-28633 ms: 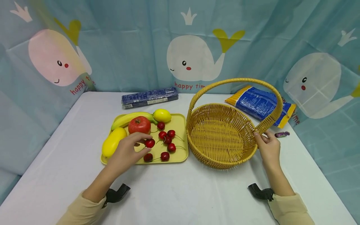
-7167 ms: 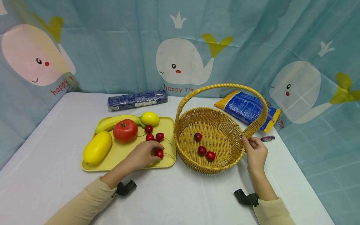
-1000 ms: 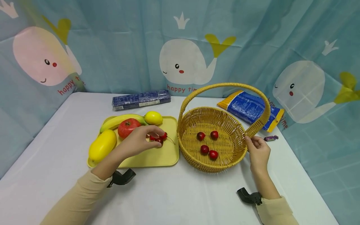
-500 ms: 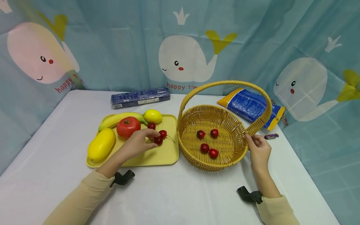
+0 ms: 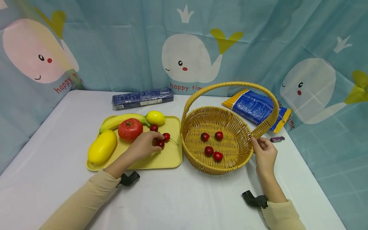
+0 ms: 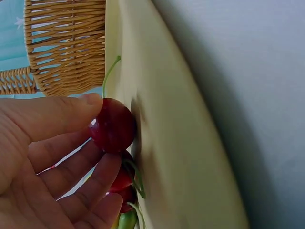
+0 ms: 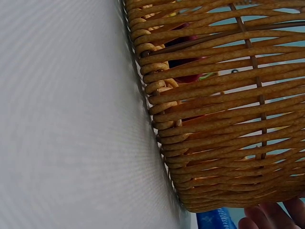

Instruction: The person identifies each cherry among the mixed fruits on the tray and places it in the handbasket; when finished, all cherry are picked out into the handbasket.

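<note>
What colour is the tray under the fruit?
The tray is pale yellow; head view shows best.

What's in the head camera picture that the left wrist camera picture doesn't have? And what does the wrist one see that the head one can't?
Only the head view: the right hand holding the basket, four cherries in the basket, the blue-and-yellow bag and a little purple wrapper.

Only the left wrist view: the palm side of the left hand, and a curled green stem just below the closest cherry.

Both: the left hand, the basket, and cherries on the yellow tray.
</note>
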`<state>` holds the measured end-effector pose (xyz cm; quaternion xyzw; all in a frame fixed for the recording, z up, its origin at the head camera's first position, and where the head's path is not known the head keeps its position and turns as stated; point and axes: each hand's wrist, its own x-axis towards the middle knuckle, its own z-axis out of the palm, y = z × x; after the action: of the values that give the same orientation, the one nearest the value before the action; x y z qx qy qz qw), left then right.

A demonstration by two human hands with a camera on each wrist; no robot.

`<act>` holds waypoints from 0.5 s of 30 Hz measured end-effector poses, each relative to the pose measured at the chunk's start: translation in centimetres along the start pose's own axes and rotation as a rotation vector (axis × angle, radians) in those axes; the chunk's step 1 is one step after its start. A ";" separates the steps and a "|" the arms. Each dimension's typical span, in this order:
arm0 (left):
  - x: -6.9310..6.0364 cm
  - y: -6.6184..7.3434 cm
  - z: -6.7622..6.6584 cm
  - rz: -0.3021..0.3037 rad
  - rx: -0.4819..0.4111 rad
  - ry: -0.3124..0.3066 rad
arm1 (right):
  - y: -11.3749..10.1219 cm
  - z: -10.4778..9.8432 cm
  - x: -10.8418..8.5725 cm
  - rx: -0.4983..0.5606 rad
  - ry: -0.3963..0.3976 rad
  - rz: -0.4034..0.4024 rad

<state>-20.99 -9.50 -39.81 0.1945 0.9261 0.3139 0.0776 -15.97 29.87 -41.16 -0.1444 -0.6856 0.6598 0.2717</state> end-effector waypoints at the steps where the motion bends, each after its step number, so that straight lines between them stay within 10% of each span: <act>1: 0.0 0.0 0.1 -0.004 0.003 -0.004 | 0.0 0.0 0.0 -0.003 0.001 -0.003; 15: -0.5 0.3 0.3 0.017 0.063 -0.007 | 0.0 0.0 0.1 0.000 0.012 0.005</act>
<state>-20.36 -9.33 -39.88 0.2056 0.9336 0.2846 0.0720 -16.03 29.94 -41.16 -0.1502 -0.6837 0.6595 0.2738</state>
